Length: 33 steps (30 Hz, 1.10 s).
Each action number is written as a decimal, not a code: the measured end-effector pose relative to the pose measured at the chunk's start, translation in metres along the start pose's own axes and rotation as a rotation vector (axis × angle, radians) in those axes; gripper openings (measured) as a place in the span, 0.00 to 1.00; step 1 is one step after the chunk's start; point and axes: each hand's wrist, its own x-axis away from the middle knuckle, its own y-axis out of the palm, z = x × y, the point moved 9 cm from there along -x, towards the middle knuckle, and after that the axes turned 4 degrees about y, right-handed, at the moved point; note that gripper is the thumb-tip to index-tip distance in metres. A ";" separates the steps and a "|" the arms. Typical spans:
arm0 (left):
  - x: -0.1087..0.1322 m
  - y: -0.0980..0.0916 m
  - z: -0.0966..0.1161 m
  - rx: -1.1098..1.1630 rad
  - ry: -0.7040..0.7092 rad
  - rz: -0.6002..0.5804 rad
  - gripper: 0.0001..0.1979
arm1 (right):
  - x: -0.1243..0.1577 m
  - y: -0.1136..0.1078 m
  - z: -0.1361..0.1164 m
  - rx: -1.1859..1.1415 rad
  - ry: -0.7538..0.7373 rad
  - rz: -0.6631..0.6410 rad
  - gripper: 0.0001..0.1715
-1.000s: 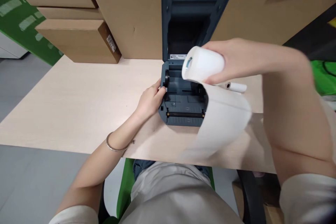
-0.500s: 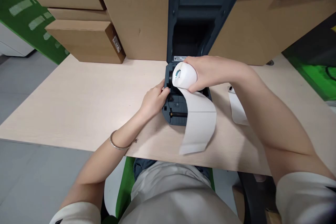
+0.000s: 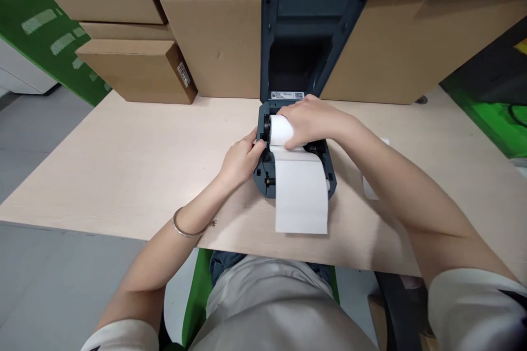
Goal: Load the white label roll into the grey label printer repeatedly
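A dark label printer [image 3: 258, 182] stands on the table with its lid [image 3: 307, 27] raised. My right hand [image 3: 310, 120] is closed around a white label roll [image 3: 280, 130], which sits down in the printer's bay against the black holder on the left. From the roll a strip of labels [image 3: 301, 197] runs toward me, over the printer's front and past its edge. My left hand [image 3: 242, 160] grips the printer's left side wall, thumb on top near the roll holder; its other fingers are partly hidden.
Cardboard boxes [image 3: 214, 46] are stacked along the table's back, and a smaller flat box [image 3: 132, 68] lies at the back left. A white piece of label material [image 3: 369, 189] lies to the right, mostly behind my right forearm. The table's front edge runs close to my body.
My right hand has lowered the roll into the printer and levelled it. The label strip has swung left and now lies straight over the front. My left hand keeps its place.
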 end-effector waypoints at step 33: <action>0.003 0.013 0.009 0.427 0.098 -0.027 0.27 | 0.065 -0.104 0.129 -0.712 0.379 0.813 0.44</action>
